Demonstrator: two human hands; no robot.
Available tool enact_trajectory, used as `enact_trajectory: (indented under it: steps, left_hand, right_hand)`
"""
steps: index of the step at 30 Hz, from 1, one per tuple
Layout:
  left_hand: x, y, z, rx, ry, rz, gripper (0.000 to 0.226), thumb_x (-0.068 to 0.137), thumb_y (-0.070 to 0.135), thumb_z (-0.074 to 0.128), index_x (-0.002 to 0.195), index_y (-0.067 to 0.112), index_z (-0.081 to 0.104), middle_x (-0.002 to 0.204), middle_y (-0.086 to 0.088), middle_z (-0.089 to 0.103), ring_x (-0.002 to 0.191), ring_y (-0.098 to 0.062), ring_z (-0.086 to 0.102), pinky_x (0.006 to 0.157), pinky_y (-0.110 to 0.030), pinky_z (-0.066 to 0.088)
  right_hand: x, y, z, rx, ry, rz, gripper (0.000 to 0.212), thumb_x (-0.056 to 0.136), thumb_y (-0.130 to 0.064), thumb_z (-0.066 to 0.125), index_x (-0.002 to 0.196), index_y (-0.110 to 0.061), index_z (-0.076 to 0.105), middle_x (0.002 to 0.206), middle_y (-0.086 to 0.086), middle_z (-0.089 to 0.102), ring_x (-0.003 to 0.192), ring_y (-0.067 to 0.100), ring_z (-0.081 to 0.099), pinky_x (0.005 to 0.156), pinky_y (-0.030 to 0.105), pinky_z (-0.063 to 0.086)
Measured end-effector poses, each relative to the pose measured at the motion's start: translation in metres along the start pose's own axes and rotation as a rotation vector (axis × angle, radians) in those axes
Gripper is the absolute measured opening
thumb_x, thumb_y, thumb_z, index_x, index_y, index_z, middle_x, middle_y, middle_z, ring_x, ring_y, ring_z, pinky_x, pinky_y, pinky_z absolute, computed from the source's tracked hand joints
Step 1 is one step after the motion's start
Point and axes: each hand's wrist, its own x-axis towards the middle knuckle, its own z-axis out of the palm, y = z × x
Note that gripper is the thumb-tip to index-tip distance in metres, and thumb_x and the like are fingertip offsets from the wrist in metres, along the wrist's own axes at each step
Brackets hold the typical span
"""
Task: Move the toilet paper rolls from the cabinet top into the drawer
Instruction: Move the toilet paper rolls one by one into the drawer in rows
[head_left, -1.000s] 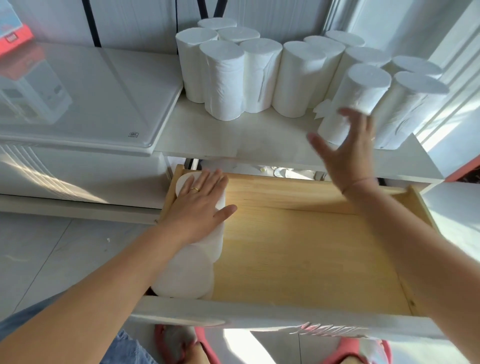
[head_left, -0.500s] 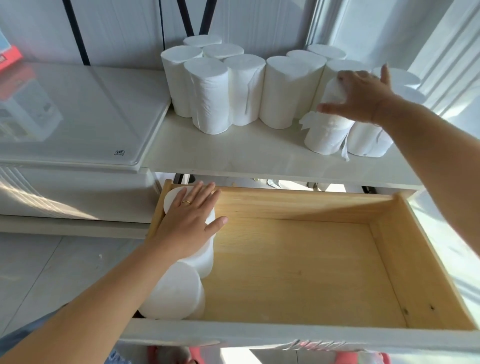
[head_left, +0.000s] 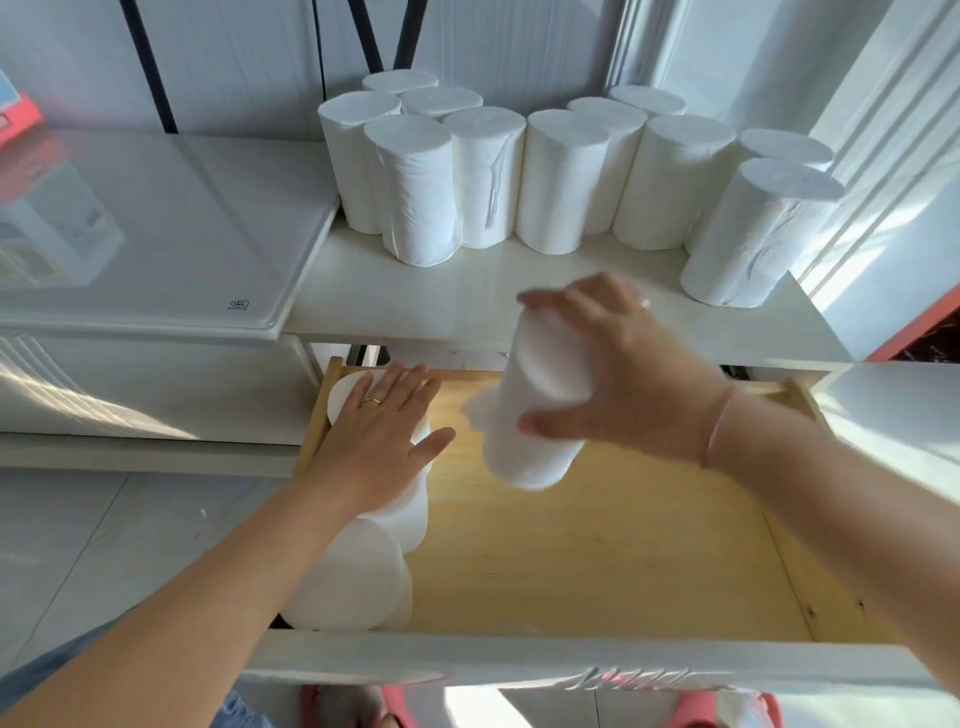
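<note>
At the far left a glass-topped slab (head_left: 156, 234) lies beside the cabinet top (head_left: 467, 306), and plays no part here. Next comes the left hand (head_left: 379, 431), laid flat with fingers straight and slightly spread on the end of an upright roll (head_left: 343, 400) in the far-left corner of the drawer (head_left: 597, 561). It presses rather than grips. A second stowed roll (head_left: 348, 577) stands touching it on the near side, against the left wall.

Right of these, the carried roll (head_left: 524, 431) hangs tilted in the air above the drawer's far half, touching nothing below. The right hand (head_left: 623, 374) holds it by the upper end, fingers curled over the far side and thumb on the near side; the picture is blurred there, so how firm the hold is cannot be told.

Behind, the waiting rolls (head_left: 561, 182) stand upright and packed together along the far edge of the cabinet top, one lone roll (head_left: 753, 234) nearer at the right end.

By my judgement these rolls are light, soft and easily dented, not slippery, with loose outer sheets that may catch or unwind. A broad grasp round the middle of the cylinder should serve best, gentle enough not to crush it. Most of the drawer floor is bare wood, so the job looks barely begun, and this one probably belongs beside the two already stowed
</note>
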Motion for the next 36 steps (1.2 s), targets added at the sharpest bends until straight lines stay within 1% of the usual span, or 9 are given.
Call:
enact_trajectory:
  steps: [4, 8, 13, 16, 22, 24, 28, 33, 36]
  left_hand:
    - [-0.001, 0.0, -0.003, -0.019, -0.01, 0.011, 0.08, 0.08, 0.068, 0.0, 0.149, 0.027, 0.003, 0.158, 0.01, -0.007, 0.142, -0.006, -0.017, 0.116, -0.033, -0.011]
    - [-0.002, 0.001, -0.004, -0.042, -0.012, 0.024, 0.073, 0.087, 0.065, 0.007, 0.149, 0.028, 0.002, 0.158, 0.011, -0.008, 0.141, -0.005, -0.02, 0.116, -0.034, -0.012]
    - [-0.002, 0.0, -0.004, -0.027, -0.027, 0.02, 0.073, 0.086, 0.065, 0.005, 0.149, 0.029, -0.001, 0.157, 0.012, -0.011, 0.14, -0.005, -0.021, 0.116, -0.034, -0.012]
    - [-0.002, 0.0, -0.003, -0.034, -0.029, 0.015, 0.073, 0.085, 0.065, 0.003, 0.149, 0.029, -0.001, 0.157, 0.013, -0.011, 0.14, -0.004, -0.021, 0.116, -0.034, -0.012]
    - [-0.001, -0.001, -0.002, -0.063, -0.022, 0.02, 0.07, 0.088, 0.065, 0.003, 0.148, 0.03, -0.001, 0.157, 0.012, -0.01, 0.14, -0.003, -0.021, 0.116, -0.033, -0.012]
    - [-0.001, -0.001, -0.002, -0.064, -0.017, 0.019, 0.071, 0.086, 0.066, 0.002, 0.148, 0.03, -0.002, 0.157, 0.012, -0.009, 0.14, -0.004, -0.02, 0.116, -0.033, -0.012]
    - [-0.002, -0.001, 0.0, -0.07, 0.011, 0.018, 0.073, 0.086, 0.067, 0.003, 0.148, 0.03, -0.003, 0.158, 0.01, -0.006, 0.141, -0.004, -0.018, 0.115, -0.032, -0.012]
    - [-0.001, -0.001, 0.0, -0.063, 0.017, 0.026, 0.074, 0.084, 0.068, 0.002, 0.148, 0.03, -0.004, 0.158, 0.01, -0.006, 0.141, -0.005, -0.018, 0.114, -0.032, -0.013]
    - [-0.002, 0.0, 0.0, -0.095, 0.021, 0.024, 0.074, 0.084, 0.068, 0.003, 0.148, 0.031, 0.001, 0.158, 0.011, -0.004, 0.141, -0.003, -0.016, 0.114, -0.031, -0.013]
  right_hand:
    - [-0.014, 0.005, 0.066, -0.038, -0.146, 0.174, 0.097, 0.058, -0.061, 0.074, 0.141, -0.038, 0.029, 0.129, 0.0, 0.032, 0.124, 0.024, 0.028, 0.104, 0.032, 0.033]
    - [-0.014, 0.017, 0.107, -0.185, -0.152, 0.347, 0.099, 0.068, -0.068, 0.063, 0.146, -0.03, 0.014, 0.134, 0.006, 0.024, 0.132, 0.034, 0.025, 0.103, 0.037, 0.038]
    - [-0.006, 0.035, 0.095, -0.158, -0.43, 0.394, 0.12, 0.058, -0.075, 0.066, 0.147, -0.041, -0.008, 0.143, 0.005, 0.018, 0.13, 0.037, 0.036, 0.099, 0.044, 0.043]
    - [-0.005, 0.046, 0.08, -0.02, -0.503, 0.442, 0.117, 0.056, -0.061, 0.078, 0.145, -0.043, 0.005, 0.136, 0.004, 0.034, 0.112, 0.032, 0.052, 0.091, 0.043, 0.049]
    - [0.01, 0.037, 0.102, 0.436, -0.235, 0.555, 0.078, 0.076, -0.048, 0.072, 0.138, -0.03, 0.027, 0.109, 0.011, 0.059, 0.072, 0.031, 0.071, 0.08, 0.047, 0.059]
    - [0.017, 0.036, 0.111, 0.661, -0.166, 0.635, 0.06, 0.084, -0.039, 0.067, 0.132, -0.025, 0.034, 0.093, 0.009, 0.063, 0.069, 0.03, 0.069, 0.08, 0.049, 0.059]
    - [0.026, 0.028, 0.127, 0.964, -0.171, 0.791, 0.054, 0.086, -0.036, 0.067, 0.125, -0.016, 0.036, 0.093, 0.008, 0.059, 0.07, 0.03, 0.07, 0.079, 0.042, 0.06]
    - [0.029, 0.027, 0.126, 0.963, -0.212, 0.754, 0.057, 0.086, -0.038, 0.067, 0.129, -0.014, 0.039, 0.094, 0.013, 0.065, 0.082, 0.033, 0.071, 0.084, 0.043, 0.059]
    - [0.027, 0.029, 0.108, 0.428, -0.25, 0.609, 0.057, 0.086, -0.056, 0.057, 0.122, -0.013, 0.047, 0.106, 0.008, 0.065, 0.095, 0.029, 0.068, 0.084, 0.04, 0.054]
